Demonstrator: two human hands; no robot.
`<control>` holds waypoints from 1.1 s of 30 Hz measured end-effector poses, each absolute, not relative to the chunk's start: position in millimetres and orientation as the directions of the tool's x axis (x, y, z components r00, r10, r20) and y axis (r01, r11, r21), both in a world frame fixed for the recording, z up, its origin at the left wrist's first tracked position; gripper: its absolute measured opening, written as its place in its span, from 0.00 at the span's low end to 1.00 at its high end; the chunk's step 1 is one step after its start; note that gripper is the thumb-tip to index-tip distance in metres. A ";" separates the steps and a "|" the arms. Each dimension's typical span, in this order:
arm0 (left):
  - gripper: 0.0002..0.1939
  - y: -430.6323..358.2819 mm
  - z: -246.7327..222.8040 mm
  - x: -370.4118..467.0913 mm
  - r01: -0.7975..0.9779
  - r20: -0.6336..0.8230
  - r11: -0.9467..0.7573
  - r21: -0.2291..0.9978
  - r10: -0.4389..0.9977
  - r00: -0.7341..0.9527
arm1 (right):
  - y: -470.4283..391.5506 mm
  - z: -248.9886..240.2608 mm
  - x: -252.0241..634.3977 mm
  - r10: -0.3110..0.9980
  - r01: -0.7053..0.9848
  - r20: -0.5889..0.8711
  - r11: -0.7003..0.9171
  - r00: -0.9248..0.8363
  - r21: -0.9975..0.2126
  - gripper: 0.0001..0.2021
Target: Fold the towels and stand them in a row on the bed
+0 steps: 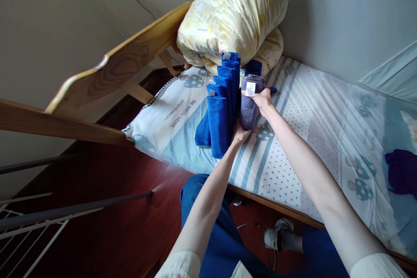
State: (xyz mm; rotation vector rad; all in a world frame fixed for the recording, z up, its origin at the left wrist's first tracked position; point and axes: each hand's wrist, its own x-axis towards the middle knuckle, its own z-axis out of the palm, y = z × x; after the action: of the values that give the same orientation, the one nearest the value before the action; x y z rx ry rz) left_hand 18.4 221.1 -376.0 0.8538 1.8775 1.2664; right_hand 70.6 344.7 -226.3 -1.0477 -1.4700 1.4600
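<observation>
A rolled grey-purple towel (248, 110) with a white tag stands on end, tilted, between my hands. My right hand (263, 99) grips its upper right side, thumb near the tag. Around its lower left end, my left hand (241, 132) is closed, its fingers partly hidden. Directly to the left, several rolled blue towels (218, 126) stand upright in a row running back along the bed, some with small white tags. Behind the grey towel, another dark blue towel (253, 67) shows only in part.
A bulky yellow quilt (234, 13) lies folded at the head of the bed. The patterned bed sheet (293, 139) spreads beneath the towels. A wooden headboard (130, 47) rises at left, with a metal rack (39, 226) below. Dark purple cloth (400, 171) lies at far right.
</observation>
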 end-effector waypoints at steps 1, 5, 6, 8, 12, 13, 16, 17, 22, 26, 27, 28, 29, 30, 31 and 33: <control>0.43 220.5 -376.9 18.3 0.133 -0.188 0.300 0.945 0.826 -0.532 | 344.5 -227.4 70.4 0.941 0.021 -0.017 -0.010 -0.339 -1.000 0.28; 0.44 219.0 -379.3 17.9 0.135 -0.169 0.279 0.951 0.832 -0.528 | 345.2 -231.9 67.7 0.938 0.025 -0.008 0.000 -0.346 -1.000 0.30; 0.44 218.8 -379.3 17.9 0.134 -0.174 0.283 0.950 0.832 -0.527 | 345.2 -232.3 67.1 0.937 0.029 -0.008 0.003 -0.349 -1.000 0.30; 0.44 218.6 -378.7 18.0 0.126 -0.193 0.299 0.946 0.830 -0.524 | 344.8 -231.9 66.3 0.935 0.035 -0.006 0.007 -0.354 -0.999 0.30; 0.47 217.8 -378.1 18.1 0.094 -0.181 0.266 0.959 0.836 -0.518 | 342.8 -228.8 66.5 0.935 0.035 0.004 0.017 -0.354 -0.999 0.29; 0.47 217.5 -378.3 18.1 0.092 -0.168 0.250 0.964 0.839 -0.517 | 342.5 -228.3 66.8 0.935 0.032 0.005 0.017 -0.353 -0.999 0.29; 0.48 217.0 -379.3 18.2 0.096 -0.156 0.238 0.966 0.842 -0.517 | 342.4 -228.4 67.5 0.937 0.023 -0.001 0.008 -0.348 -1.000 0.29; 0.48 217.0 -379.7 18.2 0.099 -0.160 0.244 0.965 0.840 -0.518 | 342.7 -228.8 67.6 0.939 0.021 -0.004 0.003 -0.345 -1.000 0.29; 0.46 218.9 -382.0 18.2 0.108 -0.184 0.282 0.953 0.826 -0.533 | 345.9 -234.0 66.7 0.938 0.022 -0.003 0.005 -0.347 -1.000 0.31; 0.47 218.5 -382.3 19.4 0.137 -0.134 0.246 0.959 0.826 -0.548 | 352.7 -243.8 67.8 0.925 0.048 0.012 0.032 -0.380 -0.998 0.39; 0.48 216.8 -382.0 20.7 0.162 -0.111 0.238 0.958 0.823 -0.557 | 354.3 -247.3 69.6 0.922 0.058 0.014 0.039 -0.387 -0.998 0.42; 0.49 213.9 -381.6 22.6 0.194 -0.087 0.236 0.952 0.819 -0.568 | 355.1 -251.1 72.4 0.919 0.068 0.013 0.043 -0.395 -0.997 0.46; 0.50 209.6 -381.4 25.7 0.231 -0.064 0.239 0.943 0.812 -0.580 | 354.9 -255.1 76.5 0.916 0.077 0.007 0.042 -0.402 -0.996 0.51; 0.52 203.6 -381.4 30.2 0.270 -0.038 0.241 0.932 0.806 -0.590 | 353.2 -259.1 82.0 0.914 0.088 -0.005 0.033 -0.405 -0.996 0.55; 0.53 195.6 -381.8 36.5 0.311 -0.009 0.240 0.920 0.804 -0.595 | 349.7 -263.0 89.3 0.914 0.102 -0.027 0.016 -0.405 -0.995 0.59; 0.55 173.9 -384.1 55.1 0.404 0.052 0.224 0.887 0.819 -0.571 | 336.5 -270.3 109.9 0.915 0.132 -0.096 -0.048 -0.392 -0.990 0.64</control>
State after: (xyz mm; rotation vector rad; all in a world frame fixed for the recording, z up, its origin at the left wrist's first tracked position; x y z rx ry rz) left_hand 55.1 173.9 -384.1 1.1261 2.0753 1.3021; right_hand 109.9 336.5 -270.3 -1.1334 -1.5658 1.5062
